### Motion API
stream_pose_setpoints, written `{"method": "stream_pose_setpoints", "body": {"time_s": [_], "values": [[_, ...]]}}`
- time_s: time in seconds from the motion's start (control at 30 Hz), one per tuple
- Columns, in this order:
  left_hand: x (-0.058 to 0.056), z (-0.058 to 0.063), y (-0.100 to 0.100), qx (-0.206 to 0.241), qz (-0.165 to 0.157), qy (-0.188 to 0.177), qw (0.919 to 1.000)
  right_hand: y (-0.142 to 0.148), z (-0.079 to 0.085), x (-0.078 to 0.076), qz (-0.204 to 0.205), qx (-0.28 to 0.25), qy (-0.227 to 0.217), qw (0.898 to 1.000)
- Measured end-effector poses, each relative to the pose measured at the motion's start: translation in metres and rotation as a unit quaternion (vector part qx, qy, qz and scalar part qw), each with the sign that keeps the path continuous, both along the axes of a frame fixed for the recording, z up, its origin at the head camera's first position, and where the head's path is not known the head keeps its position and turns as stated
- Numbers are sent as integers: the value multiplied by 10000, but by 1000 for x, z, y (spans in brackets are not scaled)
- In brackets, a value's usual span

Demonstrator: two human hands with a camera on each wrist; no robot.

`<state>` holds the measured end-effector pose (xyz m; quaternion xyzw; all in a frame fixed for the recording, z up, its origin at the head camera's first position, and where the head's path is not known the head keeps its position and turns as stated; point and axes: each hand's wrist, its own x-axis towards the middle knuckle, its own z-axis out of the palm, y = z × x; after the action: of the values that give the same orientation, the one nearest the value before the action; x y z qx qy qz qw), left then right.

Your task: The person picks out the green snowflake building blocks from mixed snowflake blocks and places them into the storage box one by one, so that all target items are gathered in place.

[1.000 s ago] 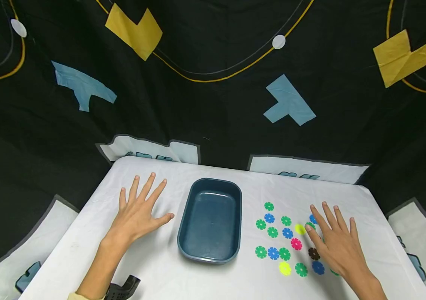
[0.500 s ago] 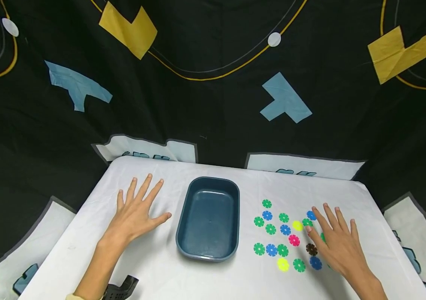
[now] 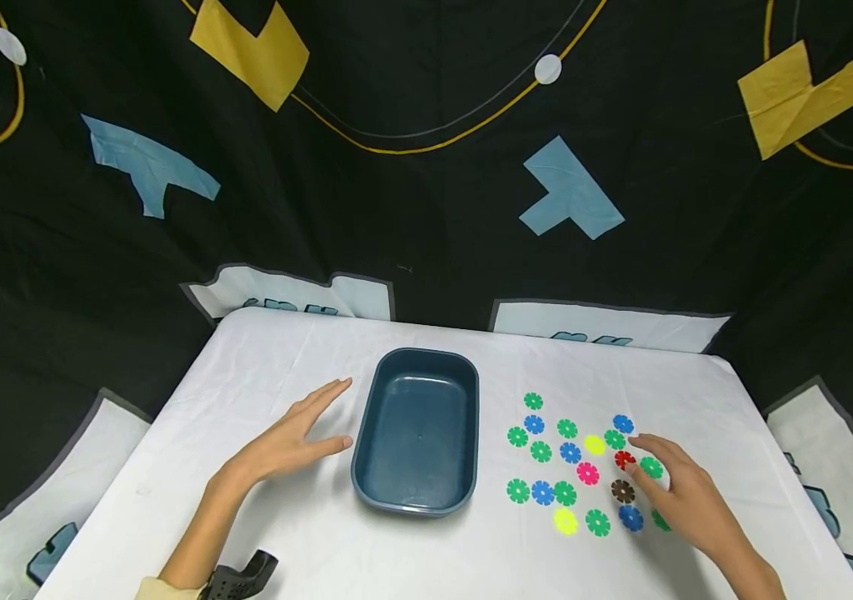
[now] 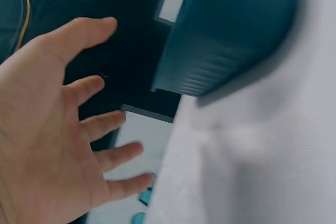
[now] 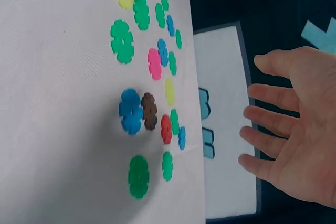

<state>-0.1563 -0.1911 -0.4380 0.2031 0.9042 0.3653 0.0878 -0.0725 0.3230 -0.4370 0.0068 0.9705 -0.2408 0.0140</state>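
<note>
A dark blue plastic tray (image 3: 417,442) stands in the middle of the table. My left hand (image 3: 287,442) hovers at its left side, thumb apart from the fingers, holding nothing; the left wrist view shows the tray's ribbed outer wall (image 4: 210,72) beyond the fingertips. Several flat notched discs lie spread out right of the tray: green (image 3: 597,522), blue (image 3: 631,517), yellow (image 3: 566,522), pink (image 3: 587,473), brown (image 3: 622,491) and red (image 3: 625,460). Over the right-hand discs hangs my right hand (image 3: 685,496), fingers loosely bent, palm bare in the right wrist view, gripping nothing.
A white cloth covers the table (image 3: 284,550). Behind it hangs a black curtain (image 3: 366,225) with yellow and blue taped shapes. A black strap-like piece (image 3: 242,577) sits by the left wrist.
My left hand has turned onto its side and moved right toward the tray. The right hand's spread fingers have drawn together and bent, uncovering the red disc. The discs and tray stay put.
</note>
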Motion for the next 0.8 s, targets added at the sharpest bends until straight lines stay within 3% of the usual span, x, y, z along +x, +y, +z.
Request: {"method": "stream_pose_setpoints", "body": {"time_s": [0.1,0.3,0.5,0.7,0.8], "values": [[-3,-12,1,498,-103,-465,9976,7,-2,3,-270,-152,-195,9993],[-11,-31,5,1132,-42,-1385,9839,26,-10,3,-542,-419,-587,9959],[-15,-41,5,1661,-193,-1699,9712,45,-24,0,-731,-753,-995,9895],[-18,-50,5,2181,-271,-2030,9542,59,-42,-2,-672,-1233,-1093,9840],[-19,-52,7,2295,-208,-2127,9495,64,-51,-5,-682,-1244,-1051,9843]]}}
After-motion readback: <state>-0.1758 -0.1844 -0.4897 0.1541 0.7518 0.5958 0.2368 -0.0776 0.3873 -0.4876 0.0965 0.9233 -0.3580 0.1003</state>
